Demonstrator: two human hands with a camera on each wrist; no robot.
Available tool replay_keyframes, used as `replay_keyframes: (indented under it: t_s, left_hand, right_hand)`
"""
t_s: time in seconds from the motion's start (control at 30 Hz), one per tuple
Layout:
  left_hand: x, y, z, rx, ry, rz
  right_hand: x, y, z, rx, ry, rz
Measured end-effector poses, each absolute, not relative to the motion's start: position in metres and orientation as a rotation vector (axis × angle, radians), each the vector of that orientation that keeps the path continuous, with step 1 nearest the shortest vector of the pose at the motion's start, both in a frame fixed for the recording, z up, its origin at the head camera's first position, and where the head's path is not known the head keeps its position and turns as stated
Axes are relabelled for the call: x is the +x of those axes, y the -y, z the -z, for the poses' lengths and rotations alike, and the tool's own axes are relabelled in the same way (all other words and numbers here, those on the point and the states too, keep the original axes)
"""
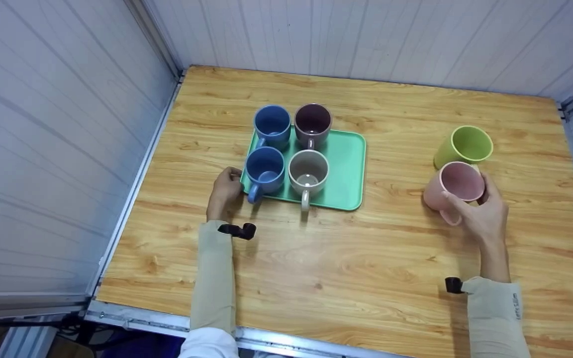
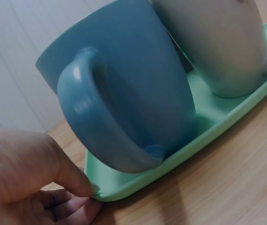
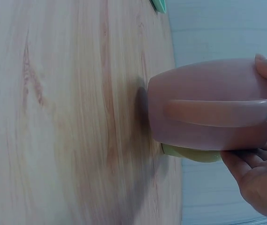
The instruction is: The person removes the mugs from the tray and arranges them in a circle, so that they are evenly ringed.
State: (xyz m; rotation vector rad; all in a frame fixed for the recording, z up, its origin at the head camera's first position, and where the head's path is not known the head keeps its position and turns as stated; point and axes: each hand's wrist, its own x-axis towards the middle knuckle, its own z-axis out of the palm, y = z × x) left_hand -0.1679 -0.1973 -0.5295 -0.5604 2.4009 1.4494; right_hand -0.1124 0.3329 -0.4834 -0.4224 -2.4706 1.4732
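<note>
My left hand [image 1: 226,190] grips the left front corner of a green tray [image 1: 347,169], thumb on the rim and fingers beneath in the left wrist view. On the tray stand a front blue mug [image 1: 265,169], a back blue mug [image 1: 272,124], a dark purple mug [image 1: 313,123] and a beige mug [image 1: 309,171]. Over at the right, my right hand [image 1: 488,214] holds a pink mug [image 3: 208,84] around its rim, thumb on one side and fingers on the other. Its handle points towards me. Whether its base touches the table, I cannot tell.
A yellow-green mug [image 1: 470,144] stands just behind the pink one, partly hidden by it. Pale panel walls [image 1: 286,40] close off the wooden table [image 1: 326,278] at the back and sides. A metal edge [image 1: 276,338] runs along the front.
</note>
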Motion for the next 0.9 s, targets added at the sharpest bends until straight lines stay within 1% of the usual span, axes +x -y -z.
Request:
replay_keyframes:
  t_s: [0.3,0.6,0.73,0.9]
  left_hand:
    - [-0.169,0.197,0.531,-0.569,-2.388,-1.493]
    - [-0.167,0.197,0.529,-0.604,-2.303,-1.549]
    - [-0.167,0.195,0.529,-0.642,-2.247,-1.625]
    - [-0.167,0.195,0.53,-0.652,-2.263,-1.636]
  right_hand:
    - [-0.11,-0.345,0.49,-0.47,2.449,-1.465]
    - [-0.107,-0.352,0.488,-0.516,2.348,-1.54]
    - [-0.103,-0.353,0.482,-0.547,2.383,-1.502]
    - [-0.105,-0.363,0.49,-0.588,2.365,-1.498]
